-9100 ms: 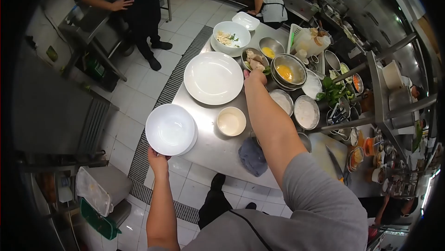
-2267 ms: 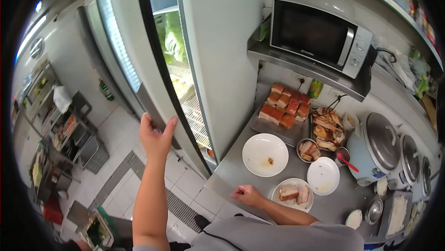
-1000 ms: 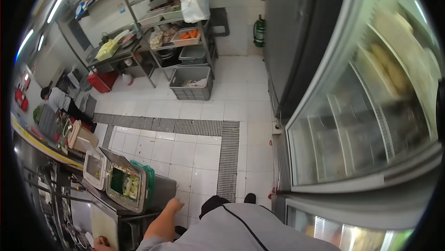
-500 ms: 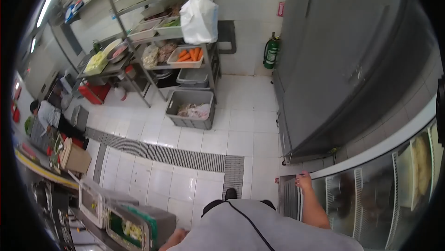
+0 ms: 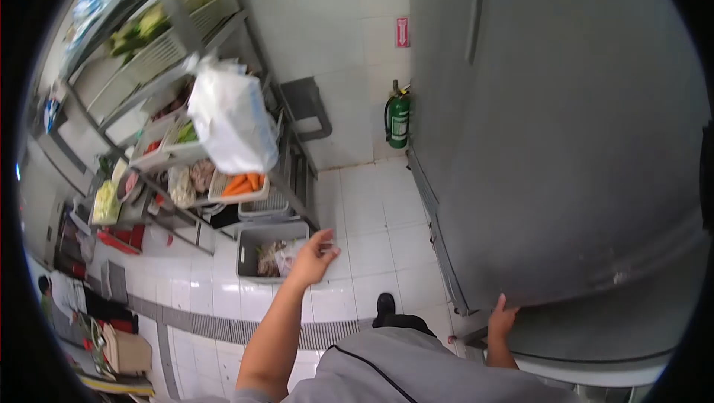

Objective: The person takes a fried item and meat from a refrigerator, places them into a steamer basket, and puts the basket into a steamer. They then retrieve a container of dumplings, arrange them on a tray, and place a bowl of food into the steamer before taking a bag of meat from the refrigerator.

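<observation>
We judge the step in hand to be working the grey door [image 5: 565, 143]. Our right hand [image 5: 502, 321] is at its lower edge, fingers curled under and thumb on the face. Our left hand [image 5: 316, 254] is raised over the floor [image 5: 372, 217], spread wide and empty, near the crate [image 5: 253, 238]. Moving the door would call for a firm hold on that edge and a clear path for it. The red sign [image 5: 402, 32] above the green extinguisher [image 5: 399, 119] carries writing too small to read, and we see no brands.
</observation>
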The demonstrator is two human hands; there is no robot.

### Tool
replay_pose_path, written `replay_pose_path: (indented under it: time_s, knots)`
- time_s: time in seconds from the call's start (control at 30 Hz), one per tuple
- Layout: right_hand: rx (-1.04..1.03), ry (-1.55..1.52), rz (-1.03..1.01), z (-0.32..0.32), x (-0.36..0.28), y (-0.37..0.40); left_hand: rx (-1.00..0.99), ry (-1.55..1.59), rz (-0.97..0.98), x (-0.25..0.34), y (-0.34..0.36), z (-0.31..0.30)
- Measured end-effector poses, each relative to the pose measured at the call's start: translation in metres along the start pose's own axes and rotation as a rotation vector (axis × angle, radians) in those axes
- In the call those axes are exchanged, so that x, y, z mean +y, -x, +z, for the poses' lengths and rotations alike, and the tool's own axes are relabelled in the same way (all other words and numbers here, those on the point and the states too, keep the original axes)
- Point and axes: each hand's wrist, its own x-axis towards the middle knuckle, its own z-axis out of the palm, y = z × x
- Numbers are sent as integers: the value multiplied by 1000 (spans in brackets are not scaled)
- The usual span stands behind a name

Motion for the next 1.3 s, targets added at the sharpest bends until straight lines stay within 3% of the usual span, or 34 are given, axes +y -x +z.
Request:
replay_pose_path:
  time_s: [0.07, 0.13, 0.27, 0.33, 0.4, 0.47, 0.57, 0.6, 0.63, 0.7, 0.73, 0.87, 0.9, 0.97, 1.0, 1.07, 1.1, 1.13, 1.17, 1.2, 1.23, 1.3]
  knots:
    - [-22, 28, 0, -19, -2, 9, -148, -78, 51, 52, -42, 6]
    - [-209, 144, 2, -33, -26, 3, -208, -58, 118, 74, -110, 13]
    - [-123, 313, 131, -15, -6, 3, -280, -11, 393, 164, -248, 47]
    - [-36, 225, 129, -14, -22, 16, -280, 105, 492, 214, -322, 83]
    - [38, 170, 210, -7, -36, 25, -178, 150, 734, 271, -387, 120]
    - [88, 22, 297, 5, -35, 35, -72, 342, 842, 328, -434, 158]
    - [1, -78, 414, 19, -44, 57, -93, 324, 730, 397, -450, 177]
    - [41, 87, 312, 38, -23, 67, -129, 339, 732, 407, -451, 178]
    - [60, 96, 336, 56, -7, 77, -145, 274, 729, 411, -451, 177]
    - [-131, 132, 372, 98, 23, 106, -189, 211, 722, 409, -457, 177]
    - [-185, -79, 346, 130, 71, 129, -191, 232, 775, 405, -462, 178]
    - [-396, -63, 467, 155, -14, 171, -241, 332, 852, 399, -458, 165]
    - [-382, -141, 683, 152, -51, 174, -236, 369, 871, 388, -463, 159]
    - [-514, 199, 196, 186, -1, 212, -227, 449, 892, 358, -468, 125]
    - [-514, 194, 211, 185, -21, 212, -164, 472, 930, 337, -473, 104]
    - [-588, 37, 845, 178, -70, 207, -198, 869, 718, 292, -477, 55]
    - [-593, 39, 852, 185, -74, 209, -336, 1087, 778, 253, -499, 22]
    - [-644, 122, 752, 199, -53, 212, -251, 1108, 803, 241, -502, -4]
    - [-696, 207, 645, 210, -32, 214, -462, 1025, 1035, 199, -541, -46]
    - [-678, 400, 301, 215, -17, 215, 41, 540, 1238, 155, -562, -81]
    - [-617, 186, 735, 200, -81, 176, -574, 1080, 1085, 177, -559, -102]
    - [-617, 129, 659, 217, -72, 142, -611, 1100, 1011, 156, -574, -143]
